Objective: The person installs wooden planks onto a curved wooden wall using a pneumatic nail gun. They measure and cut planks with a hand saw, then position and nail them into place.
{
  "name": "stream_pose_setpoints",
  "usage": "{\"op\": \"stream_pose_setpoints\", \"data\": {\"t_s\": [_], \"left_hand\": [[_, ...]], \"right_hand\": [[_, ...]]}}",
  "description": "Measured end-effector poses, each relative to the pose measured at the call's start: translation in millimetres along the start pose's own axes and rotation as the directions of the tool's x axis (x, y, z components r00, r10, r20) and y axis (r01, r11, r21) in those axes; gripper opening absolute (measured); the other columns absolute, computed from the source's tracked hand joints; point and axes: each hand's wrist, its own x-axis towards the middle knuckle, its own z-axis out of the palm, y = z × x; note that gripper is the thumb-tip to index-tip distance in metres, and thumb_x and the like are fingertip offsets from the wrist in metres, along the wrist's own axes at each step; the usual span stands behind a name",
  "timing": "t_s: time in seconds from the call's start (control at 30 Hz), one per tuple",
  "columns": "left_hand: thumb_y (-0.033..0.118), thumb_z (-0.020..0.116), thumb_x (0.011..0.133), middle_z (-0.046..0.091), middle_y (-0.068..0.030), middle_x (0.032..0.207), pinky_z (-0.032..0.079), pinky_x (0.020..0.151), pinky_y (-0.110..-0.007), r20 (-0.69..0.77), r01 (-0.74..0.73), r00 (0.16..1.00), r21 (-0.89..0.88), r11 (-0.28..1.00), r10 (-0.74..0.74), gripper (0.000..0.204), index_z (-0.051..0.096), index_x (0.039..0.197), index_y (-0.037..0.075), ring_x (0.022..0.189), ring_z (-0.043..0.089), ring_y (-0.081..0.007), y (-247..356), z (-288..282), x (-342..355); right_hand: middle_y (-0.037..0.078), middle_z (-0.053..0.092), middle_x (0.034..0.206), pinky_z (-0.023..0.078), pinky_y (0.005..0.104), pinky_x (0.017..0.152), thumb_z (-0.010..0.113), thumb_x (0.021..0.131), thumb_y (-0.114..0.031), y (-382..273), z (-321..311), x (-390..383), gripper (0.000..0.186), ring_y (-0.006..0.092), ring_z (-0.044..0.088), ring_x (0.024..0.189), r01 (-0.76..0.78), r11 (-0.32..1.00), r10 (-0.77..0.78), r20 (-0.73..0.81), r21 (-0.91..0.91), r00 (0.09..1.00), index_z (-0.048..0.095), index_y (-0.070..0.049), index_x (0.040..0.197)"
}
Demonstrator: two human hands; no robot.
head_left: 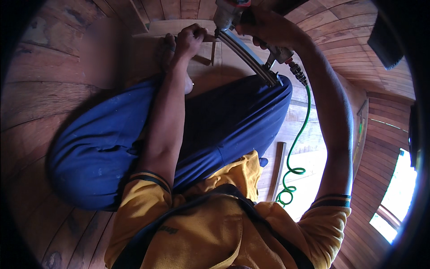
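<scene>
My right hand is wrapped round the handle of a pneumatic nail gun. The gun's long metal magazine slants down toward my knee, and a green coiled air hose runs from its fitting. My left hand is closed on a small strip of wood, whose far end lies by the gun's nose. The fingertips of my left hand are partly hidden. Behind the nose stands a low wooden ledge against the plank wall.
I sit cross-legged on a plank floor, my bare foot near my left forearm. A narrow wooden strip lies beside my right thigh. Plank walls curve round at the right, with a bright opening in them.
</scene>
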Motion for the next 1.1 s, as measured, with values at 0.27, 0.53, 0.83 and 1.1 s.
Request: {"op": "stream_pose_setpoints", "data": {"t_s": [0.27, 0.53, 0.83, 1.1], "left_hand": [[0.026, 0.068, 0.093, 0.07, -0.0163, 0.08, 0.051, 0.069, -0.039, 0.029, 0.005, 1.0, -0.019, 1.0, -0.005, 0.024, 0.069, 0.089, 0.003, 0.075, 0.069, -0.0291, -4, 0, 0], [0.026, 0.068, 0.093, 0.063, -0.0104, 0.07, 0.047, 0.067, -0.034, 0.051, 0.133, 0.99, 0.029, 0.991, -0.134, 0.025, 0.067, 0.089, 0.001, 0.065, 0.056, -0.0164, 12, -6, -4], [0.029, 0.067, 0.092, 0.067, -0.014, 0.075, 0.05, 0.069, -0.036, 0.038, 0.148, 0.988, -0.022, 0.989, -0.147, 0.027, 0.068, 0.089, 0.001, 0.068, 0.062, -0.0215, 2, 4, -9], [0.034, 0.067, 0.09, 0.071, -0.019, 0.083, 0.052, 0.073, -0.041, 0.03, 0.194, 0.98, 0.092, 0.977, -0.198, 0.033, 0.072, 0.091, 0.001, 0.079, 0.07, -0.033, -4, -3, 7]], "right_hand": [[0.008, 0.064, 0.081, 0.051, 0.0274, 0.051, 0.065, 0.099, -0.029, 3, 4, -2, 0.047, 0.0124, 0.06, 0.056, 0.032, 0.999, -0.034, -0.03, -0.042, 0.999, 0.044, -0.004, 0.133], [0.003, 0.061, 0.076, 0.052, 0.0307, 0.055, 0.07, 0.095, -0.032, -14, -15, -6, 0.048, 0.0124, 0.061, 0.062, 0.01, 0.997, -0.004, 0.074, -0.075, 0.997, 0.048, -0.003, 0.127], [0.003, 0.061, 0.075, 0.049, 0.029, 0.052, 0.073, 0.093, -0.028, 6, -17, 10, 0.041, 0.0116, 0.058, 0.06, -0.043, 0.999, 0.041, 0.184, 0.007, 0.982, 0.049, -0.002, 0.115], [0.003, 0.062, 0.069, 0.049, 0.0245, 0.052, 0.066, 0.098, -0.03, 25, -14, 7, 0.033, 0.0107, 0.058, 0.055, 0.049, 0.997, -0.045, -0.074, 0.058, 0.996, 0.061, -0.001, 0.113]]}}
